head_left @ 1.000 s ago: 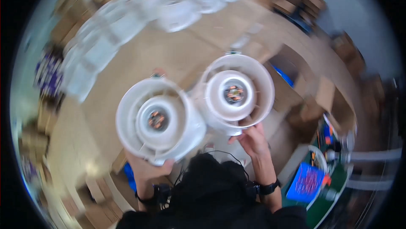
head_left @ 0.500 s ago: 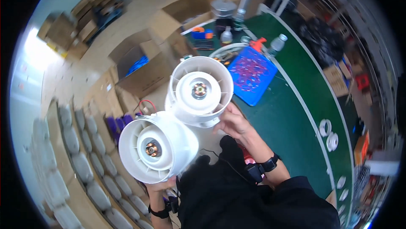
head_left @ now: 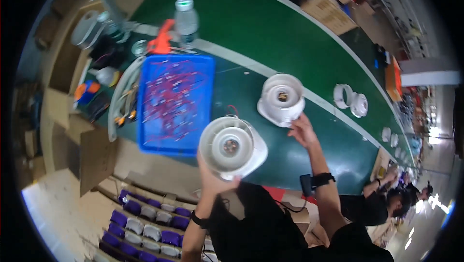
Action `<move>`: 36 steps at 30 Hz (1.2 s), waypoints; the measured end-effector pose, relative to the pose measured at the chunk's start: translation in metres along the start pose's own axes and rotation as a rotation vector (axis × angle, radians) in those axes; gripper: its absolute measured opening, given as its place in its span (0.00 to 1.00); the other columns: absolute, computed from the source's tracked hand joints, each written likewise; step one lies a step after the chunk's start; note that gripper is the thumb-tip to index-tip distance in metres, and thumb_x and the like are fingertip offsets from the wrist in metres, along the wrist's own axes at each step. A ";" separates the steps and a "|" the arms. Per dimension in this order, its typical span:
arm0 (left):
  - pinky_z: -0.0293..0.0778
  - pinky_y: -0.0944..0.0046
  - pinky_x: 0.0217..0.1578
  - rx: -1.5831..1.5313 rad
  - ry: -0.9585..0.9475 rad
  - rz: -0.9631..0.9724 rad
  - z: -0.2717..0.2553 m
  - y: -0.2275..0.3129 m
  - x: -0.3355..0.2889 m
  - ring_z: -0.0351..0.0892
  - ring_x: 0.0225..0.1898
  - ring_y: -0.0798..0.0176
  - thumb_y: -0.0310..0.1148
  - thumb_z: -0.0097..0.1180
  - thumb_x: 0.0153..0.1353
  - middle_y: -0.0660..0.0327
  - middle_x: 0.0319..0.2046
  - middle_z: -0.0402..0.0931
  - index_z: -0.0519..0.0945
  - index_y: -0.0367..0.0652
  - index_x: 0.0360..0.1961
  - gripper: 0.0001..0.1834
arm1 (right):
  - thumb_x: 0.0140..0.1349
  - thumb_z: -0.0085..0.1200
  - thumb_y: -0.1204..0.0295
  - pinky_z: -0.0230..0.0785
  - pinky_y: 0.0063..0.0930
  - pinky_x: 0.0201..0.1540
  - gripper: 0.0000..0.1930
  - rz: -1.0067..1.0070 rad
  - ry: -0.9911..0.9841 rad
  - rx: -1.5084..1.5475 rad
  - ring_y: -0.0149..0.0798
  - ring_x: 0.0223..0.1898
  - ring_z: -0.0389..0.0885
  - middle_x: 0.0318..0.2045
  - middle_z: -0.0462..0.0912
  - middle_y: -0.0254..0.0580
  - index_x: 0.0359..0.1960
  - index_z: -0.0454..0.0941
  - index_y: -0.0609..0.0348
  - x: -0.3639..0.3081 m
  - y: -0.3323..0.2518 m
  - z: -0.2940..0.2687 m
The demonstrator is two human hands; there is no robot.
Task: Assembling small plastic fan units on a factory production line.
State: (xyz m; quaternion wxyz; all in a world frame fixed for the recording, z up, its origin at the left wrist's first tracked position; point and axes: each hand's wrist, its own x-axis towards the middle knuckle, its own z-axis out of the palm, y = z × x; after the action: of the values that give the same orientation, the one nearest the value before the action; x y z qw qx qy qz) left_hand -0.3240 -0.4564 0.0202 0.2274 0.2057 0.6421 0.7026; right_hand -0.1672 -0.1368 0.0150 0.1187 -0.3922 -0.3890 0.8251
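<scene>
Two white plastic fan housings, each a round duct with a copper-wound motor core in the middle, are at my hands. My left hand (head_left: 215,177) grips the nearer fan housing (head_left: 209,138) from its lower left side, holding it over the near edge of the green table. A red wire sticks up behind it. My right hand (head_left: 305,134) has its fingers at the lower right rim of the farther fan housing (head_left: 271,109), over the green table top. Whether that housing touches the table is hard to make out.
A blue tray (head_left: 211,83) of red wires lies on the green table (head_left: 232,34), with a plastic bottle (head_left: 186,25) and an orange tool (head_left: 162,38) behind it. White rings (head_left: 343,96) stand to the right. Cartons of purple and white parts (head_left: 150,232) are lower left. Another person (head_left: 367,209) sits right.
My view has turned right toward the table. The two housings, close together before, are now apart, the right one moved out over the table top.
</scene>
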 end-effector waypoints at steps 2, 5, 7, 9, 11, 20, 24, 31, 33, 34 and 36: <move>0.64 0.53 0.63 0.036 -0.025 -0.021 0.021 -0.021 0.021 0.67 0.63 0.52 0.42 0.77 0.35 0.46 0.62 0.63 0.49 0.31 0.70 0.65 | 0.64 0.49 0.81 0.86 0.36 0.34 0.27 0.022 0.004 0.008 0.37 0.36 0.85 0.44 0.81 0.42 0.66 0.62 0.57 0.011 0.006 -0.018; 0.64 0.53 0.63 -0.012 -0.042 -0.082 0.037 -0.040 0.028 0.66 0.63 0.51 0.42 0.77 0.34 0.45 0.62 0.62 0.49 0.30 0.70 0.65 | 0.63 0.47 0.84 0.86 0.38 0.39 0.28 0.046 -0.102 0.117 0.39 0.45 0.84 0.51 0.79 0.43 0.66 0.62 0.57 0.026 0.021 -0.020; 0.62 0.53 0.64 0.032 -0.044 -0.068 0.036 -0.048 0.023 0.66 0.63 0.51 0.42 0.77 0.34 0.45 0.61 0.63 0.50 0.30 0.70 0.65 | 0.63 0.48 0.84 0.85 0.40 0.42 0.29 0.086 -0.134 0.096 0.40 0.47 0.84 0.52 0.78 0.43 0.67 0.62 0.57 0.038 0.023 -0.006; 0.61 0.52 0.65 0.164 -0.006 -0.040 0.032 -0.049 0.022 0.66 0.63 0.50 0.42 0.77 0.34 0.45 0.61 0.63 0.51 0.30 0.69 0.65 | 0.63 0.48 0.82 0.85 0.40 0.43 0.28 0.098 -0.090 0.027 0.40 0.48 0.83 0.54 0.78 0.44 0.67 0.62 0.58 0.046 0.022 -0.005; 0.57 0.48 0.66 0.237 -0.017 -0.030 0.037 -0.046 0.024 0.65 0.63 0.46 0.44 0.77 0.32 0.46 0.61 0.65 0.54 0.32 0.68 0.63 | 0.63 0.49 0.81 0.84 0.41 0.45 0.28 0.115 -0.069 -0.043 0.40 0.49 0.83 0.55 0.77 0.45 0.67 0.61 0.58 0.051 0.021 0.001; 0.51 0.36 0.68 0.503 -0.003 0.303 0.037 -0.063 0.027 0.52 0.70 0.29 0.42 0.78 0.33 0.37 0.68 0.55 0.52 0.41 0.70 0.63 | 0.67 0.46 0.79 0.86 0.40 0.33 0.23 0.067 0.289 -0.603 0.46 0.35 0.88 0.39 0.84 0.58 0.64 0.60 0.62 0.042 0.003 0.036; 0.52 0.37 0.69 0.581 -0.017 0.215 0.040 -0.062 0.024 0.51 0.71 0.31 0.38 0.77 0.36 0.39 0.69 0.54 0.52 0.38 0.70 0.61 | 0.67 0.48 0.76 0.85 0.38 0.28 0.22 0.059 0.387 -0.820 0.44 0.32 0.88 0.37 0.85 0.56 0.62 0.63 0.62 0.034 -0.002 0.034; 0.54 0.44 0.70 0.613 -0.008 0.115 0.038 -0.054 0.018 0.55 0.70 0.36 0.36 0.76 0.38 0.40 0.68 0.57 0.55 0.34 0.69 0.58 | 0.68 0.51 0.52 0.83 0.32 0.24 0.30 0.057 0.301 -0.848 0.42 0.27 0.88 0.39 0.85 0.56 0.61 0.66 0.64 0.033 -0.032 0.074; 0.55 0.46 0.70 0.622 -0.018 0.094 0.037 -0.050 0.019 0.57 0.70 0.37 0.36 0.76 0.39 0.40 0.68 0.58 0.56 0.33 0.69 0.57 | 0.69 0.49 0.59 0.85 0.35 0.26 0.26 0.063 0.301 -0.736 0.46 0.29 0.88 0.38 0.84 0.61 0.60 0.67 0.68 0.049 -0.035 0.073; 0.55 0.46 0.70 0.635 -0.013 0.070 0.037 -0.049 0.020 0.57 0.70 0.38 0.36 0.76 0.39 0.40 0.68 0.58 0.56 0.33 0.69 0.57 | 0.69 0.47 0.63 0.86 0.36 0.27 0.24 0.041 0.331 -0.642 0.49 0.29 0.88 0.39 0.83 0.62 0.58 0.67 0.71 0.057 -0.034 0.070; 0.56 0.46 0.69 0.667 -0.008 0.052 0.036 -0.048 0.021 0.58 0.69 0.38 0.37 0.76 0.39 0.40 0.67 0.60 0.56 0.32 0.69 0.57 | 0.69 0.44 0.70 0.87 0.38 0.26 0.22 -0.062 0.482 -0.577 0.58 0.29 0.87 0.44 0.81 0.66 0.56 0.66 0.80 0.075 -0.031 0.065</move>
State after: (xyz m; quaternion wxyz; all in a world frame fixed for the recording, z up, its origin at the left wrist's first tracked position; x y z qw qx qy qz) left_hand -0.3175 -0.4115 -0.0242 0.1323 0.2879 0.8303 0.4585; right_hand -0.2685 -0.1141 0.0215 0.1166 -0.5805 -0.5781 0.5614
